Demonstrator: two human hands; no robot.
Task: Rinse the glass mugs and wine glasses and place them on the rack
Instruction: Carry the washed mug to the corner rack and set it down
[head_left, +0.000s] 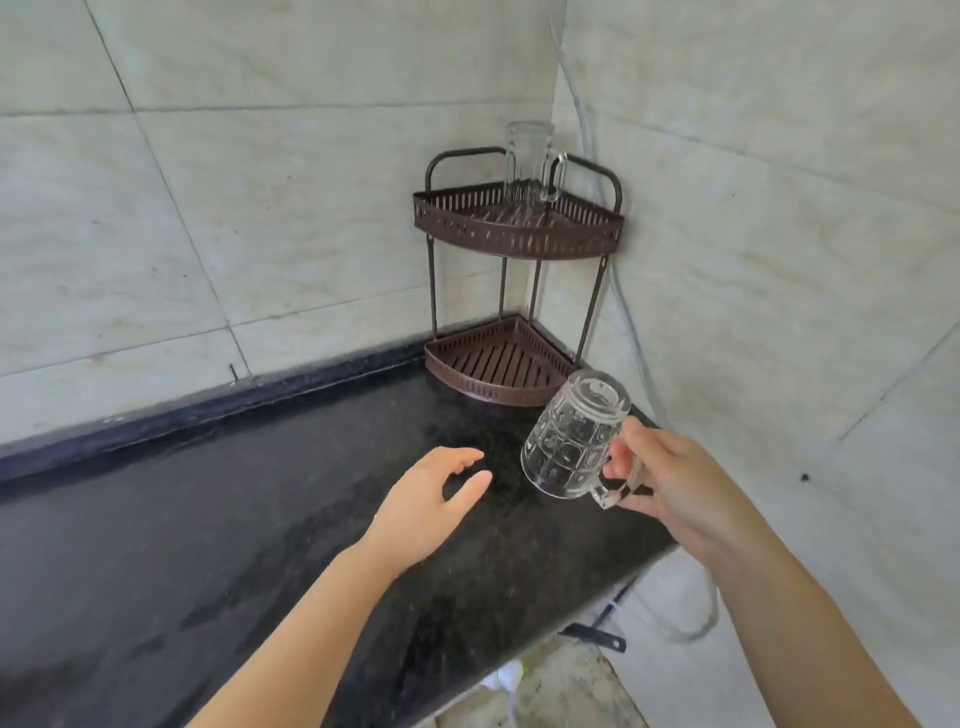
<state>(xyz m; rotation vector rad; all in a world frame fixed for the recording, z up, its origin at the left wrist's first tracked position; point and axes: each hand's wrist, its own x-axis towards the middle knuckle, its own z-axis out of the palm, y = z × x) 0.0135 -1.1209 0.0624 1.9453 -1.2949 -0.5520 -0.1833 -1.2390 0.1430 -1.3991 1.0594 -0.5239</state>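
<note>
So the two-tier rack (519, 228) sits on the tabletop (260, 499), tucked right into the far corner where the two tiled walls (260, 182) meet. One mug (532, 163) stands on the top tier, toward the back. The lower tier has nothing in it. In front of the rack and a bit right – a second mug (574, 434), tilted, held above the tabletop by the right hand (670, 488). The left hand (431, 499) hovers just left of it.

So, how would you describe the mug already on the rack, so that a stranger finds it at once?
Look to the corner of the tiled walls, where a brown two-tier corner rack stands on the black countertop. The tall clear glass mug stands on its upper tier. It is smooth-sided, unlike the dimpled mug held by the right hand.
</note>
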